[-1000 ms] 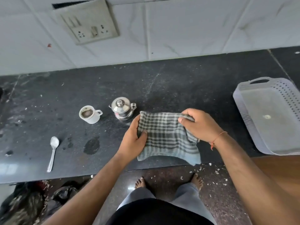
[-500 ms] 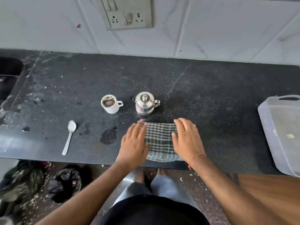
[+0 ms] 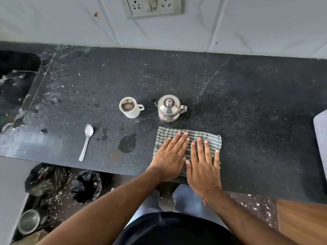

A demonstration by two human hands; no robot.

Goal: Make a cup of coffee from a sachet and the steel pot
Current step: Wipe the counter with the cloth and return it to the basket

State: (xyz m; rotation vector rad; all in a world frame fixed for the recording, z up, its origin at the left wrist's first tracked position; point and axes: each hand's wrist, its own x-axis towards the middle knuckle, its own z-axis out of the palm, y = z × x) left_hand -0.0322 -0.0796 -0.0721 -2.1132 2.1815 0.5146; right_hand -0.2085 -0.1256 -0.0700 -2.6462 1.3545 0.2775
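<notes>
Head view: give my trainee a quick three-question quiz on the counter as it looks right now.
1. True or false: the steel pot has its lid on.
2. What lies flat under the left hand and right hand? A) spoon B) checked cloth C) sachet
3. Fill in: the spoon lies to the ____ of the cup, nearer the counter's front edge.

Key: 1 true. 2 B, the checked cloth. 3 left.

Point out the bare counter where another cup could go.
Widest bare patch: right of the steel pot and checked cloth, up to the grey tray. The strip behind cup and pot, up to the wall, is also free. Crowded: between spoon, wet spot and cloth, where both hands lie flat.
</notes>
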